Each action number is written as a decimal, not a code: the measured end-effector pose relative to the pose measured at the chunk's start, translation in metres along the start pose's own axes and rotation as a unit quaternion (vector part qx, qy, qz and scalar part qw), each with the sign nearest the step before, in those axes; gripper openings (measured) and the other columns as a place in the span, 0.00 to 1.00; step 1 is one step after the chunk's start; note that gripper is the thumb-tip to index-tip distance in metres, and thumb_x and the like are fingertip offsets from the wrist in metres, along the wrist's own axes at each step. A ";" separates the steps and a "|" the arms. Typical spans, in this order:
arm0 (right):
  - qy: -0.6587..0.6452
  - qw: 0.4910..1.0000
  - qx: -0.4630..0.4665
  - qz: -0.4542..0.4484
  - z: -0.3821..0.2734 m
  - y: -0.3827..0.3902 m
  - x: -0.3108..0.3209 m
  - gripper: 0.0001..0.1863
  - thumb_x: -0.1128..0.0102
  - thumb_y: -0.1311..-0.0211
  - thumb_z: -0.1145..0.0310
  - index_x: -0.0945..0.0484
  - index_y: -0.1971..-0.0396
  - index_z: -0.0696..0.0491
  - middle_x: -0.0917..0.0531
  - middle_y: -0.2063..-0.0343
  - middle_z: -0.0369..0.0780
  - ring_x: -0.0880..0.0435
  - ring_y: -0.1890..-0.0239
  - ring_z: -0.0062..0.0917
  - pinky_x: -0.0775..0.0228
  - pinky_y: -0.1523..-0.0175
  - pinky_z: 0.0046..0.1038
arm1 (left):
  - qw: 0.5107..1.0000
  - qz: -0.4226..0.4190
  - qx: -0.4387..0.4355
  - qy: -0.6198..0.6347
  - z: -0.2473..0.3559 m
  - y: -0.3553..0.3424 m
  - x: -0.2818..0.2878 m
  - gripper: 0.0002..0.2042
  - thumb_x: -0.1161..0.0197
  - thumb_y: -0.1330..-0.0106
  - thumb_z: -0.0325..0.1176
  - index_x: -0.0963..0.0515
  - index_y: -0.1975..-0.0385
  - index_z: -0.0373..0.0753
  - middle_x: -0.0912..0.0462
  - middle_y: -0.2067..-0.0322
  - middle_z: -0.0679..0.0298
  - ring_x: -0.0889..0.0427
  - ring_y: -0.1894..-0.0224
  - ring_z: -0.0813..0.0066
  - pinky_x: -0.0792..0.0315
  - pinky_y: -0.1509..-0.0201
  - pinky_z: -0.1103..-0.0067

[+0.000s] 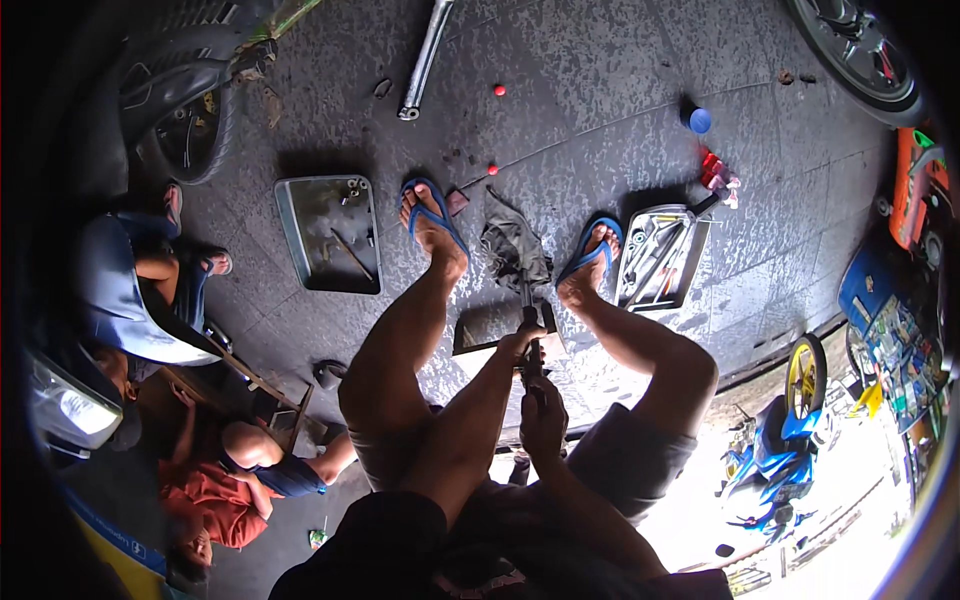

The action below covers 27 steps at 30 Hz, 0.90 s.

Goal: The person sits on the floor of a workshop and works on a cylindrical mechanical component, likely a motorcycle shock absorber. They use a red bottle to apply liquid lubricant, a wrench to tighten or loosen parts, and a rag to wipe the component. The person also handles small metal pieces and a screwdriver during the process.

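Between my knees, a long dark tube or rod [529, 316] runs away from me toward the floor. My left hand [522, 345] is wrapped round its middle. Closer to my body, my right hand [543, 425] is closed round the same rod. The rod's far end meets a crumpled grey rag [513, 240] lying between my sandalled feet; whether it rests on or under the cloth I cannot tell. Beneath the rod sits a shallow box or tray [475, 328], partly hidden by my left arm.
A grey tray [284, 230] with liquid and small parts lies left, a tray of tools [703, 262] right. A silver metal tube [428, 58] lies ahead, a blue cap [699, 121] to its right. A person in red [215, 490] sits left, near motorcycles.
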State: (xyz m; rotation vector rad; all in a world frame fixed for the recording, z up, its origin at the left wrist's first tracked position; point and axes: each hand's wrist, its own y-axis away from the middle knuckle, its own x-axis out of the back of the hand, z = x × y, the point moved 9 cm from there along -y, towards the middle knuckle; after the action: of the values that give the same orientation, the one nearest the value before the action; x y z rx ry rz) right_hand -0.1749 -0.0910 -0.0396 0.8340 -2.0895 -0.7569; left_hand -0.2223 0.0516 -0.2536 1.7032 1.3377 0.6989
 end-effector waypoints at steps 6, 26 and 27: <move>-0.087 0.988 -0.062 0.112 0.015 0.019 -0.021 0.19 0.50 0.28 0.63 0.23 0.50 0.63 0.18 0.53 0.49 0.20 0.46 0.38 0.33 0.38 0.37 | 0.989 0.005 0.034 -0.141 0.009 -0.007 0.017 0.21 0.27 0.42 0.44 0.24 0.57 0.38 0.22 0.73 0.59 0.19 0.76 0.66 0.20 0.72 0.68; -0.005 0.998 -0.060 0.037 0.024 0.014 -0.017 0.13 0.50 0.28 0.63 0.21 0.56 0.57 0.16 0.51 0.50 0.17 0.45 0.39 0.27 0.43 0.35 | 0.990 0.051 0.072 -0.112 0.004 -0.033 0.019 0.19 0.27 0.42 0.43 0.27 0.62 0.37 0.23 0.76 0.57 0.20 0.79 0.61 0.21 0.75 0.63; -0.005 0.998 -0.044 0.046 0.025 0.019 -0.019 0.12 0.49 0.29 0.65 0.22 0.57 0.57 0.16 0.51 0.51 0.16 0.47 0.41 0.26 0.44 0.35 | 0.990 0.054 0.059 -0.120 0.005 -0.027 0.021 0.19 0.28 0.42 0.42 0.27 0.62 0.37 0.24 0.76 0.58 0.20 0.79 0.61 0.21 0.75 0.64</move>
State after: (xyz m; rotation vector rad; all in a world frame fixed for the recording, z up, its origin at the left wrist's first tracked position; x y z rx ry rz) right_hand -0.1908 -0.0585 -0.0469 0.6825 -2.0717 -0.7980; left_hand -0.2258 0.0721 -0.2812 1.8996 1.1452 0.4626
